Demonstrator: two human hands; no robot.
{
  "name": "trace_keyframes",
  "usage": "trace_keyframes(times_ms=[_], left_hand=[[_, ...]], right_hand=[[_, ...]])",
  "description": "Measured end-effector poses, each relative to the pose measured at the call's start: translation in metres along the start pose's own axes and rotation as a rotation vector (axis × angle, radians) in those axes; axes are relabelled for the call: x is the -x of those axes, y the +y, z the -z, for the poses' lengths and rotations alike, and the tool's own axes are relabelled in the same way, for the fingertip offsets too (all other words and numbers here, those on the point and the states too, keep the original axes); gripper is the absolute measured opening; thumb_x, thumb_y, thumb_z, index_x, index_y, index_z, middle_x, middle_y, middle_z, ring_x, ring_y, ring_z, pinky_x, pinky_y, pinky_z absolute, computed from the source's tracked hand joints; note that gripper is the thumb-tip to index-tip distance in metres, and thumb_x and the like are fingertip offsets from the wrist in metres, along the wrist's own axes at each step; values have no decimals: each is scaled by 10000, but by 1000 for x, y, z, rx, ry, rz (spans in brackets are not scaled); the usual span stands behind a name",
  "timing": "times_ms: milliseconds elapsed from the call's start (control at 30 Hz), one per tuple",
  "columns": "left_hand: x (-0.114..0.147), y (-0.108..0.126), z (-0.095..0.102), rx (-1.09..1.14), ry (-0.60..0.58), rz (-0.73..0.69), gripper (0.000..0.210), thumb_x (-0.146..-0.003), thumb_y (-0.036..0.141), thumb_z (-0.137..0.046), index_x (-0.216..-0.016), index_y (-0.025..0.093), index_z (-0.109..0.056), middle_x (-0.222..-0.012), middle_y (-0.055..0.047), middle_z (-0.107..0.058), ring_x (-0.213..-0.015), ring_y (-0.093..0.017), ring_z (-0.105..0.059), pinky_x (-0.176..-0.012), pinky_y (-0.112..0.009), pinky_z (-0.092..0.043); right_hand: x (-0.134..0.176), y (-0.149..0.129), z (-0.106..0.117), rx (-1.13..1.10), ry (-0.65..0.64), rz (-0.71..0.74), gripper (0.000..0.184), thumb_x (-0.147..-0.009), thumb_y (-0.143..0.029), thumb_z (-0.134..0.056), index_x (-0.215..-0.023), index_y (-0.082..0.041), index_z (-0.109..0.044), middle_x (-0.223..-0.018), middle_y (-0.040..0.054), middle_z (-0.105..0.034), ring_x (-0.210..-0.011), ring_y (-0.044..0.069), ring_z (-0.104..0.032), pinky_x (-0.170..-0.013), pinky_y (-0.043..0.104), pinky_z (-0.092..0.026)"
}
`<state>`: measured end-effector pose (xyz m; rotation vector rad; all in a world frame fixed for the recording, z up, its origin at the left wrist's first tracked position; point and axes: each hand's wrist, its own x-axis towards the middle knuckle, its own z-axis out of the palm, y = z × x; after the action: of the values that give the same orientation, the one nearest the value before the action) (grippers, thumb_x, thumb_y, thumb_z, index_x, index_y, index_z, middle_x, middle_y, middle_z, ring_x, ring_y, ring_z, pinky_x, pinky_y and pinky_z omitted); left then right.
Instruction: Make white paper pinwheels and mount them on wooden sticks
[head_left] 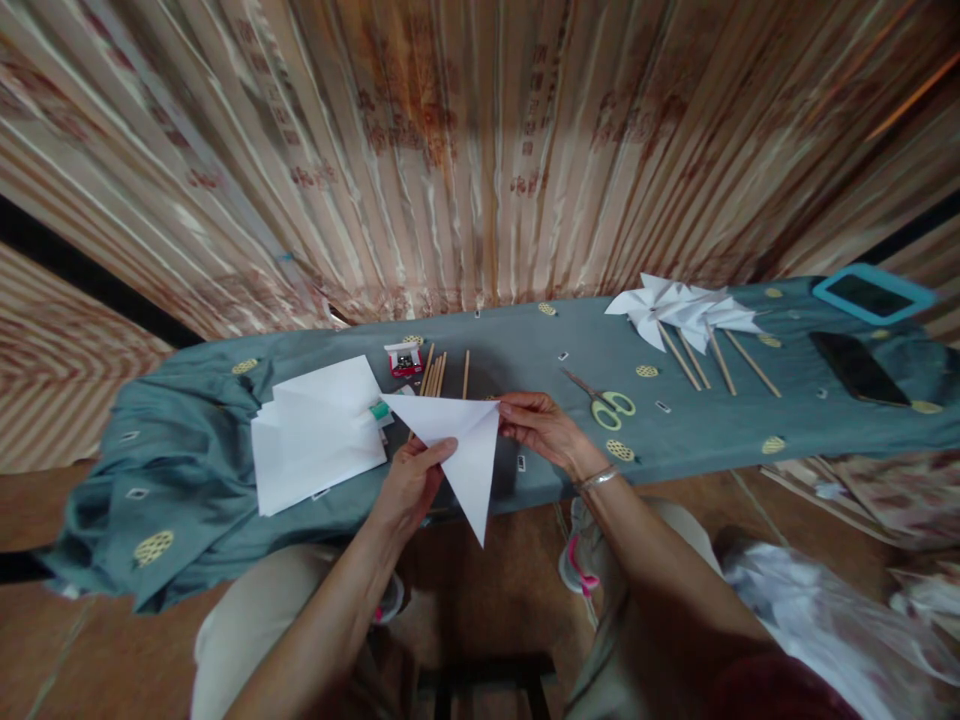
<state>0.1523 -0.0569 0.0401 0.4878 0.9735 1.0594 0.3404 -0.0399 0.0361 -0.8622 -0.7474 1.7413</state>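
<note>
A folded white sheet of paper (466,440), triangular in outline, is held up over the table's front edge. My left hand (416,475) grips its lower left side, the thumb lying on top. At its upper right corner, my right hand (538,425) pinches the paper between thumb and fingers. Just left of my left hand lies a stack of white paper (319,435). Behind the folded sheet are several thin wooden sticks (433,375) and a small red box (405,360) of tiny dark items. Scissors (609,405) with green handles lie right of my right hand.
White paper pinwheels (679,305) on wooden sticks lie at the right back of the cloth-covered table (517,345). Farther right are a dark phone (859,368) and a blue-framed tablet-like object (874,293). A curtain (480,150) hangs behind. Clear plastic (817,610) lies on the floor at right.
</note>
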Motion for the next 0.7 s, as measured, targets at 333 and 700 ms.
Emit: trace_keyframes(times_ms=[333,700], left_hand=[[0,-3,2,-40,-3,-20,424,-442,231,-900,-818,110,-745,-877,-96,-776,-903,-254,-706,-933,-361,-493],[-3,-7,-2,6,-10,-60,402,-466,218,-884,-825,109,-740,-853,-93,-774,-934,-264,-705,-999,-387,-459]], right_hand=[[-1,2,0,19,9,-4,307,-530,-367,-899,-752,-190,-783,-665,6,-728,-601,88,-637,-579,185,-521],[-37,29,4,52,239,55,338,-706,-481,-772,-950,-251,-725,-1041,33,-728,-958,173,-655,-853,293,-520]])
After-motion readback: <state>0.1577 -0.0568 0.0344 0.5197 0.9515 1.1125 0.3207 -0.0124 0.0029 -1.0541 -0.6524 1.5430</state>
